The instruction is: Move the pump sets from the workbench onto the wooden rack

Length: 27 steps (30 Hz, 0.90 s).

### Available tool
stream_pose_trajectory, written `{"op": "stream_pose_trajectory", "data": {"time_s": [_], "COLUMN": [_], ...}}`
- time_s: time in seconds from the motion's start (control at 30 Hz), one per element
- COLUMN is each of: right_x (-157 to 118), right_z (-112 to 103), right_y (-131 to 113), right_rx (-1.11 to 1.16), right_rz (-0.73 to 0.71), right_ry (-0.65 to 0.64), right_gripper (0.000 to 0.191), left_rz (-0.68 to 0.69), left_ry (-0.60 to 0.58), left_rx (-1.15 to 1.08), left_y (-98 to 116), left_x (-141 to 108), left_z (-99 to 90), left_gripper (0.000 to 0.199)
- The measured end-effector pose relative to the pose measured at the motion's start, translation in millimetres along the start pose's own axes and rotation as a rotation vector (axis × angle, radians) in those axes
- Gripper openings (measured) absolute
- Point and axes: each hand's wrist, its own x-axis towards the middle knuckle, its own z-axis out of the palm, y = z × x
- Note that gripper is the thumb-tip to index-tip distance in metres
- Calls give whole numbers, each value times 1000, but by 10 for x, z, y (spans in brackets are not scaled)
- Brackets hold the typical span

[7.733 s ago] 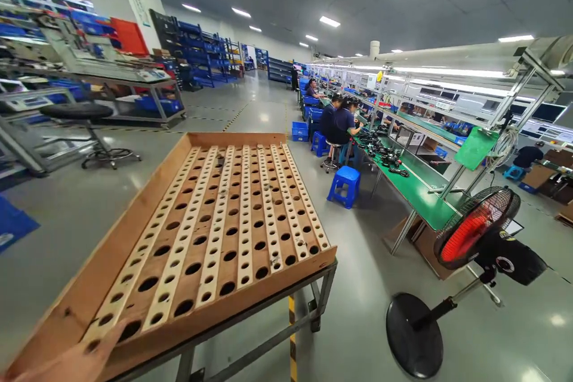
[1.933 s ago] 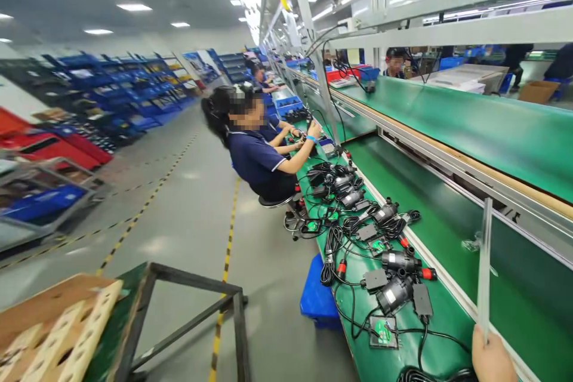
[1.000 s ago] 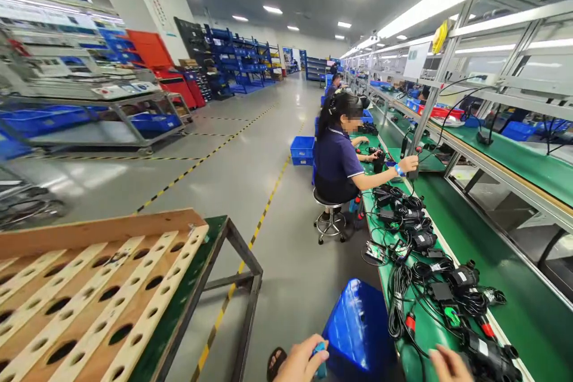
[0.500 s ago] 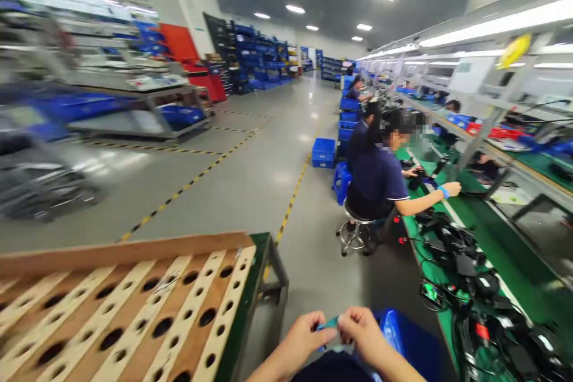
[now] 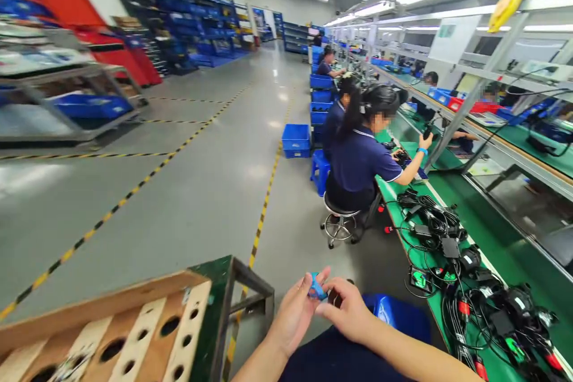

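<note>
Green bench on my right's loaded with coiled cables, probably bundled against tangling. Blue strip is just in front of me, pinched in my left grip, presumably for steadiness; my right grip is curled close by, can't tell if it's holding anything.

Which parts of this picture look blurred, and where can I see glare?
Head view: blue shelves at upper left look smeared, while the left hand and right hand appear clearer; head view: the grey floor shows pale glare patches.
</note>
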Motion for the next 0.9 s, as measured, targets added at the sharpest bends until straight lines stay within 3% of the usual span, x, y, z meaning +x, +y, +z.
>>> {"op": "stream_pose_trajectory", "data": {"time_s": [0.07,0.13,0.2,0.27,0.33,0.43,0.5,0.57,0.6,0.63,0.73,0.83,0.9], "right_x": [201,421,647,869,1086,1407,1601,1739,1775,1788,1723,1631,1628], "right_z": [-271,-617,-1019,-1440,-1844,-2350,-2591,-2761,-2827,-2886,-3049,-3225,-3338], "right_y": [76,203,333,402,382,268,235,283,334,393,557,642,679], "right_rx": [39,157,316,433,467,451,422,360,341,352,501,563,581], "right_rz": [-3,127,284,344,322,308,408,511,530,526,469,464,472], "right_ry": [38,116,142,86,-19,-128,-68,59,118,162,246,282,371], "right_gripper": [38,42,48,52,54,51,51,54,54,50,42,40,39], "left_rz": [-64,-72,-62,-34,46,344,555,620,584,507,77,-454,-651], "left_ry": [-103,-156,-170,-176,-163,-146,-360,-640,-700,-674,-323,-18,-5], "left_rx": [90,218,428,733,1114,1696,1919,1911,1837,1738,1337,770,455], "left_y": [-1,-50,-140,-274,-460,-809,-1026,-1186,-1242,-1280,-1312,-1257,-1180], "left_x": [371,847,1424,2053,2651,3347,3658,3878,3968,4051,4270,4395,4361], "left_z": [236,459,673,916,1213,1707,2007,2250,2352,2446,2731,3093,3364], "left_gripper": [38,41,56,71,84,88,78,65,55,44,16,18,26]}}
